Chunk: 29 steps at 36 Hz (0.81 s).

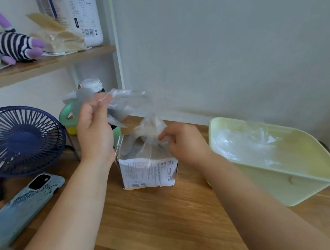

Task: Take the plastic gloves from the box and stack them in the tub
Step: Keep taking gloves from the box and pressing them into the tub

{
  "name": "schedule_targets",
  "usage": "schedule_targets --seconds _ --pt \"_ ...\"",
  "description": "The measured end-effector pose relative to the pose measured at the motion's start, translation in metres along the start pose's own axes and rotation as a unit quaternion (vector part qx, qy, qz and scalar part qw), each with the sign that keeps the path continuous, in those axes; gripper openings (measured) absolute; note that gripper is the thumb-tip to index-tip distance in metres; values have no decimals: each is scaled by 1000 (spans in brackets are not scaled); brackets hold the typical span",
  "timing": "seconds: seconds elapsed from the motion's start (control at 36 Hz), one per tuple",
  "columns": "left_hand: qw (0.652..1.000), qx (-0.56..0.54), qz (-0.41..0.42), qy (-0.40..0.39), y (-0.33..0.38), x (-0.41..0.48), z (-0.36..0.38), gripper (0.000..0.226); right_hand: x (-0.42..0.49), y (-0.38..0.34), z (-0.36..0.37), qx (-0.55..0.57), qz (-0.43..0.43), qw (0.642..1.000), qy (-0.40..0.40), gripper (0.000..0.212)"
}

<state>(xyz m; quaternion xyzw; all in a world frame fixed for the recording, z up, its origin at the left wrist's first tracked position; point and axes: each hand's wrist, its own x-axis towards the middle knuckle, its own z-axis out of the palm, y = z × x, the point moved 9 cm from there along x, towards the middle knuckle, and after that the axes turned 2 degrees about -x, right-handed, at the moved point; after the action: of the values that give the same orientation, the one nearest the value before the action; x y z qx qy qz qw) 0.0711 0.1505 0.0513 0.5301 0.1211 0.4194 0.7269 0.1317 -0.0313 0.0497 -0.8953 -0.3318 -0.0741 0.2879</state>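
Working partway through, seemingly: pinching one glove (124, 100) aloft in the left hand (95, 125), pinching a second glove (151, 131) rising from the box (147, 173) with the right hand (184, 144), adding to a thin pile (242, 144) in the tub (267, 184), with more likely boxed

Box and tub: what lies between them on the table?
Head view: nothing rests on the table there; only the right hand, pinching a glove, crosses above.
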Motion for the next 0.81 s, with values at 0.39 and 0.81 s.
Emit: schedule_targets --seconds 0.39,0.81 --pt "960 -74 -144 -227 -20 -14 38 22 10 -29 34 -13 -23 992 -123 52" --pt "867 -257 -300 -303 -15 -47 99 25 -19 67 -57 404 194 872 198 80"
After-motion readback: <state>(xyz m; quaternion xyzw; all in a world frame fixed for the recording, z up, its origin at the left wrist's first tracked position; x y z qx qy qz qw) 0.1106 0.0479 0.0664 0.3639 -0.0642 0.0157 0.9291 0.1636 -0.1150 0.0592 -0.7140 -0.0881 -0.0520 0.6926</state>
